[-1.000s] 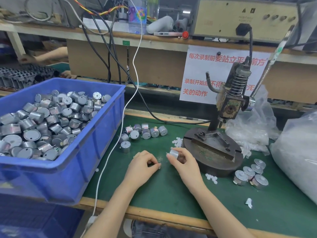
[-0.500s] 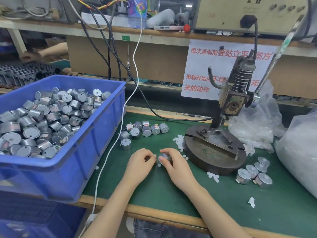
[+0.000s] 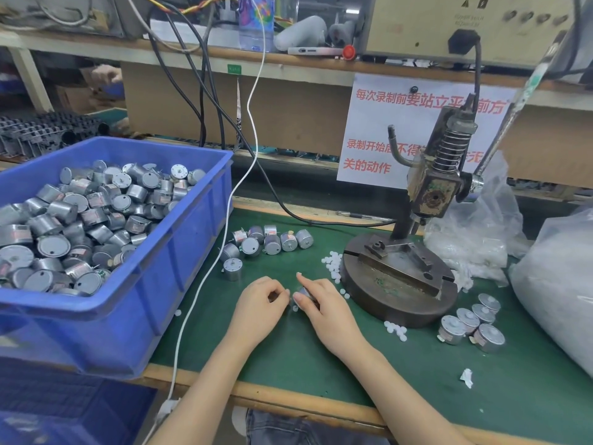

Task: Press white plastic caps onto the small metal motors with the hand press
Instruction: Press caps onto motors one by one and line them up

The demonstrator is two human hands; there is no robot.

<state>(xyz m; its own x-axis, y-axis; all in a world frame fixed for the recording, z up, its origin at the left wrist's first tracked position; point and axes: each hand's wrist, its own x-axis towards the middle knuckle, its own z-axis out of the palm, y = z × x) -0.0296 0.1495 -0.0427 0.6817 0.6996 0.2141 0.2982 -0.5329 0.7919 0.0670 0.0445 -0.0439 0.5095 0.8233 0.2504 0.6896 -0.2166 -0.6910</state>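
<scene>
My right hand (image 3: pixel 324 308) grips a small metal motor (image 3: pixel 304 293) just above the green mat, left of the hand press. My left hand (image 3: pixel 261 305) has its fingertips pinched together right against the motor's end; what they pinch is too small to tell. The hand press (image 3: pixel 426 200) stands on a round iron base (image 3: pixel 398 284) with its lever (image 3: pixel 513 101) up and its slot bare. Loose white caps (image 3: pixel 332 264) lie by the base's left edge, more white caps (image 3: pixel 396 329) at its front. Several capped motors (image 3: pixel 471 322) stand right of the base.
A blue bin (image 3: pixel 179 268) full of motors fills the left side. Several loose motors (image 3: pixel 269 242) lie between bin and press. A white cable (image 3: pixel 205 277) runs across the mat. Plastic bags (image 3: pixel 558 284) crowd the right. The bench's wooden edge (image 3: pixel 305 399) runs along the front.
My right hand brought the motor left and down toward my left hand, and the fingertips of both hands now meet at the motor. The view also shifted slightly.
</scene>
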